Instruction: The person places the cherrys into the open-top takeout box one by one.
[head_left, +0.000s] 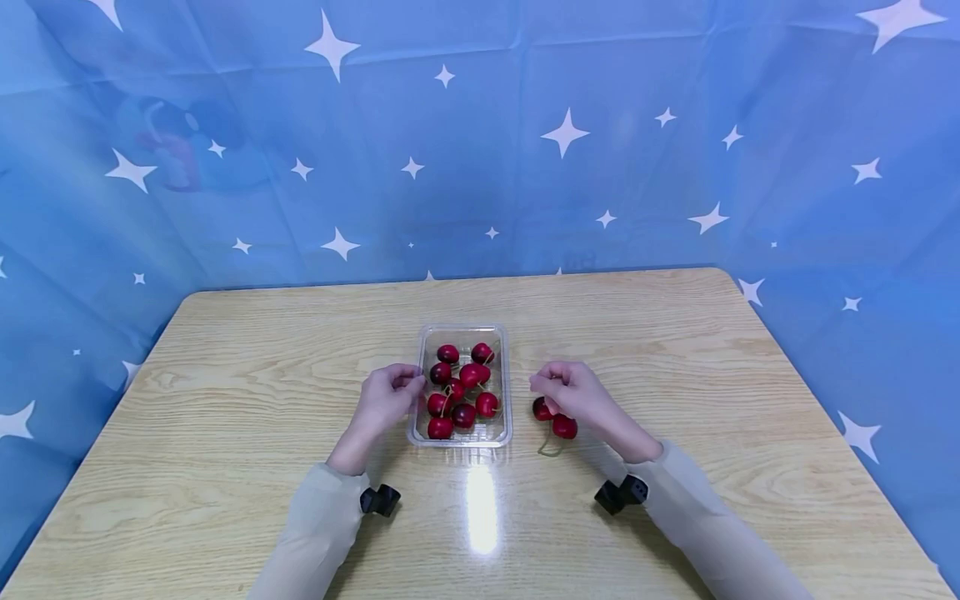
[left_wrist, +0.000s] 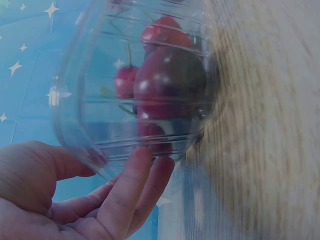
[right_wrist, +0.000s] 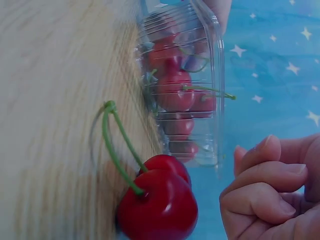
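Note:
A clear plastic punnet (head_left: 507,417) holds several dark red cherries (head_left: 463,415), some with green stems. My left hand (head_left: 382,402) grips its left edge, the thumb at the rim and the fingertips (left_wrist: 137,160) against the outer wall, as the left wrist view shows. To the right of the punnet lies a pair of cherries (head_left: 565,427) on the table, their green stems (right_wrist: 117,145) joined at the top. Just over this pair, my right hand (head_left: 573,392) hovers with its fingers loosely curled and nothing seen in them. In the right wrist view it is apart from the cherries.
The light wood-grain table (head_left: 262,400) carries the punnet near its middle. Behind it hangs a blue cloth (head_left: 480,167) with white stars. A dark wrist camera (head_left: 381,500) sits on the left sleeve and another camera (head_left: 621,494) on the right.

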